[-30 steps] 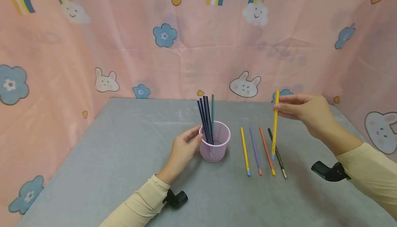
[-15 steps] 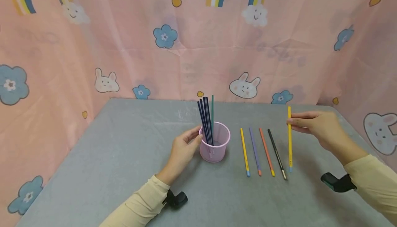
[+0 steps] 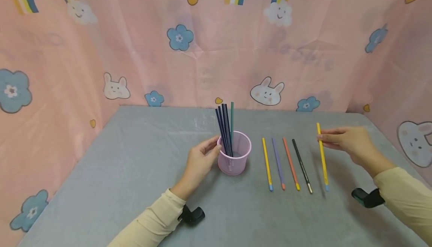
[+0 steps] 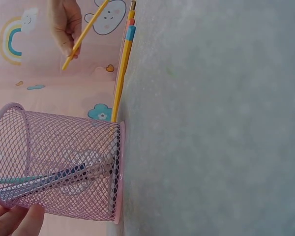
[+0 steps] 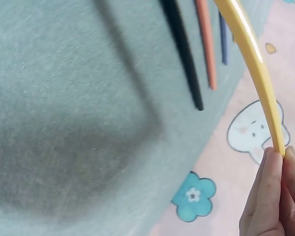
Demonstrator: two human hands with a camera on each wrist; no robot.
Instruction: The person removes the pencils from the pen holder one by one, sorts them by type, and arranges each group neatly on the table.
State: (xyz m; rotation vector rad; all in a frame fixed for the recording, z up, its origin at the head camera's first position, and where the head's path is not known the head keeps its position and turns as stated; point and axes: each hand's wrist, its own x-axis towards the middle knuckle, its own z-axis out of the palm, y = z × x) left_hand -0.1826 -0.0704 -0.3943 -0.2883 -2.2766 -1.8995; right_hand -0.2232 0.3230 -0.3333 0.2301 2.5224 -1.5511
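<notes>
pencil in yellow (image 3: 322, 157), tilted, pinched near its far end by the right hand (image 3: 351, 144), is held at three o'clock from the pink cup (image 3: 239, 166), whose rim the left hand (image 3: 199, 164) grips at nine. easy does it: best, i'd judge, to settle the blue end (image 3: 327, 188) first, then lower the far end gently, clear of the black pencil (image 3: 302, 165) at its nine o'clock.

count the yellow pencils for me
2. One yellow pencil lies on the table, leftmost in the row beside the pink cup; the other yellow pencil is pinched in the right hand. None shows inside the cup.
</notes>
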